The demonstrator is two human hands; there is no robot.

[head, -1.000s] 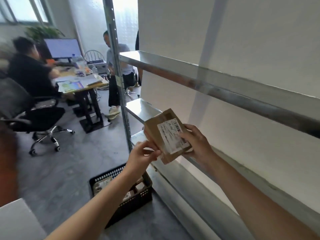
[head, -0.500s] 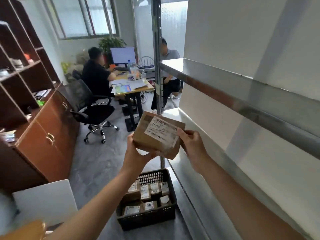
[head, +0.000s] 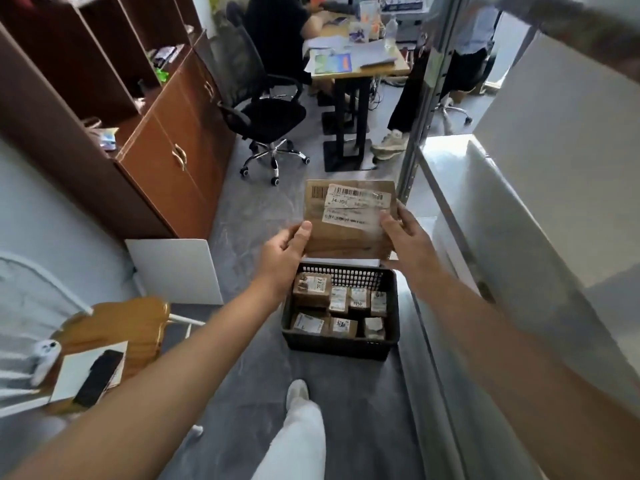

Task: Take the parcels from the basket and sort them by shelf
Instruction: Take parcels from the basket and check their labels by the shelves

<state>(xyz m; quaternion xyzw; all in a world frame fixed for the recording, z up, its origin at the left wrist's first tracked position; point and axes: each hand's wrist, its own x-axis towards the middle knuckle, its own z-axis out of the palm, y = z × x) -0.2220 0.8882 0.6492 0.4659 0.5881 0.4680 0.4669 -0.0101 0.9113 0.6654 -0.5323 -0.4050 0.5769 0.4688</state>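
Note:
I hold a flat brown cardboard parcel (head: 346,233) with a white barcode label facing me, above the basket. My left hand (head: 285,249) grips its lower left edge, thumb on top. My right hand (head: 403,235) grips its right edge, thumb on the label. Below, a black plastic basket (head: 341,346) sits on the grey floor and holds several small labelled cardboard parcels (head: 311,289). The metal shelf unit (head: 450,174) stands to the right, its grey shelves bare where visible.
A brown wooden cabinet (head: 166,157) lines the left side. A black office chair (head: 263,116) and a desk (head: 356,67) with seated and standing people lie ahead. A white board (head: 176,268) leans at left, beside a wooden stool (head: 114,334) with a phone.
My view has tilted down from the shelves toward the floor and basket. The parcel has turned flat with its label square to me, both hands still holding it.

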